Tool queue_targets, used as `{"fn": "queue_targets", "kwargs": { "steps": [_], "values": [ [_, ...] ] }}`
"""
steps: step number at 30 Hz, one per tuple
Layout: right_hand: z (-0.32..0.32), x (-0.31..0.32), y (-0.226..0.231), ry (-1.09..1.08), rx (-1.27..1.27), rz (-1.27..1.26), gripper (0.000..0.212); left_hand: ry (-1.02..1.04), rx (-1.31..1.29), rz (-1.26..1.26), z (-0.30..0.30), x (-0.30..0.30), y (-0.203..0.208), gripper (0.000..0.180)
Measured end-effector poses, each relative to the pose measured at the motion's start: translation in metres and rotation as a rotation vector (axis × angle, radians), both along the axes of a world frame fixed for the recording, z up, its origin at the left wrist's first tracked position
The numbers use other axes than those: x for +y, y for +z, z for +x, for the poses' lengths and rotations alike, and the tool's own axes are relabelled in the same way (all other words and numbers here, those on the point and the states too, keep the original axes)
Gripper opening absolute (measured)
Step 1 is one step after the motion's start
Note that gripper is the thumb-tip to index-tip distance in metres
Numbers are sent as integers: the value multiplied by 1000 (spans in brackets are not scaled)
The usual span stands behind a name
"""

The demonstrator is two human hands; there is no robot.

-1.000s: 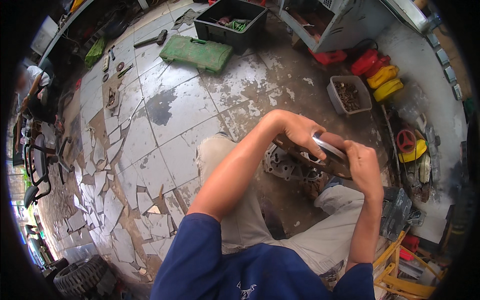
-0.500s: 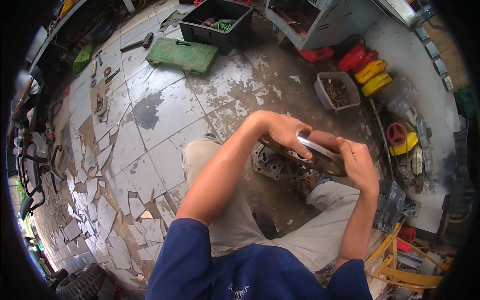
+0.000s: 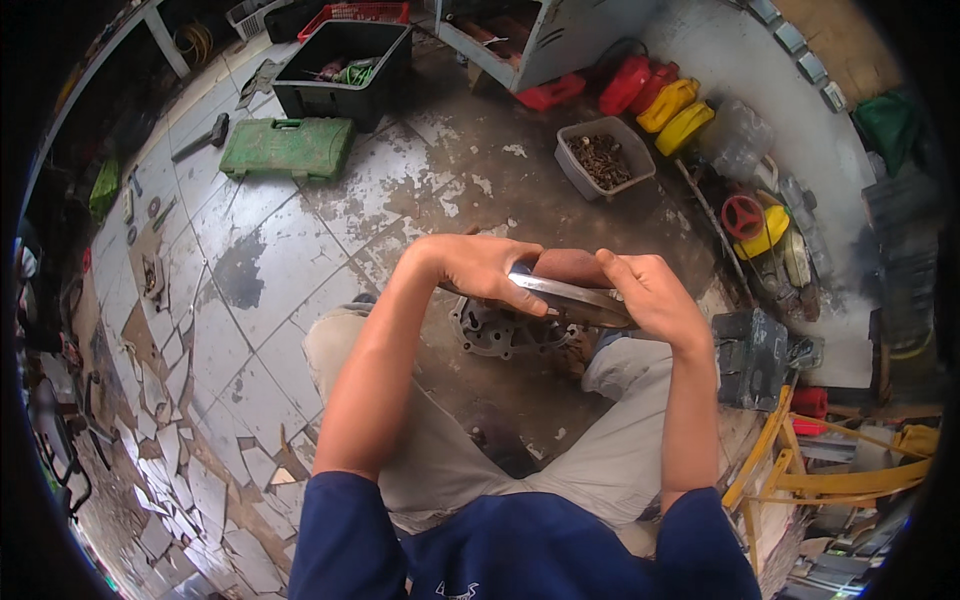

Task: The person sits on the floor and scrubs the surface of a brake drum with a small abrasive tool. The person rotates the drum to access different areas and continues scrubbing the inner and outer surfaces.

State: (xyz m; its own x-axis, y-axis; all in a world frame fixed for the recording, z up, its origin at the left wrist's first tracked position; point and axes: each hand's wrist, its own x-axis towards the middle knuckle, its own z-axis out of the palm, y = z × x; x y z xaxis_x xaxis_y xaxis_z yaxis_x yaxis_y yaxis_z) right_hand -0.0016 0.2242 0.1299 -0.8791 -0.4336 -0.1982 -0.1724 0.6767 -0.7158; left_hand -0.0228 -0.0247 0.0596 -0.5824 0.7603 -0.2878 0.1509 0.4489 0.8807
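Up off the floor between my knees, both hands hold a round, flat metal disc (image 3: pixel 585 303), tilted, its rim shiny on the left and darker on the right. My left hand (image 3: pixel 490 268) closes on its left edge, with the thumb along the bright rim. My right hand (image 3: pixel 655 300) grips the right edge, fingers bent over it. Behind the rim, between the hands, shows a reddish-brown rounded piece (image 3: pixel 568 265); whether it belongs to the disc I cannot tell. Beneath, on the floor, lies a grey cast-metal housing (image 3: pixel 490 335) with holes, partly hidden by my hands.
Ahead lie a green tool case (image 3: pixel 285 150), a hammer (image 3: pixel 205 138) and a black crate (image 3: pixel 345 85). A grey tub of small metal parts (image 3: pixel 605 160) stands ahead right. Broken tiles (image 3: pixel 205 500) cover the left floor; a yellow metal frame (image 3: pixel 800 485) is at right.
The view has turned, so the surroundings sit further left. The disc lies flatter than before, with both hands still on it.
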Motion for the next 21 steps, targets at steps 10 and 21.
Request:
{"fn": "queue_targets", "kwargs": {
  "steps": [10, 21],
  "values": [
    [3, -8, -16, 76, -90, -125, 49, -15, -6, -89, 2, 1, 16, 73],
    [7, 3, -20, -149, 3, -203, 49, 148, 36, -189, 5, 1, 22, 69]
  ]
}}
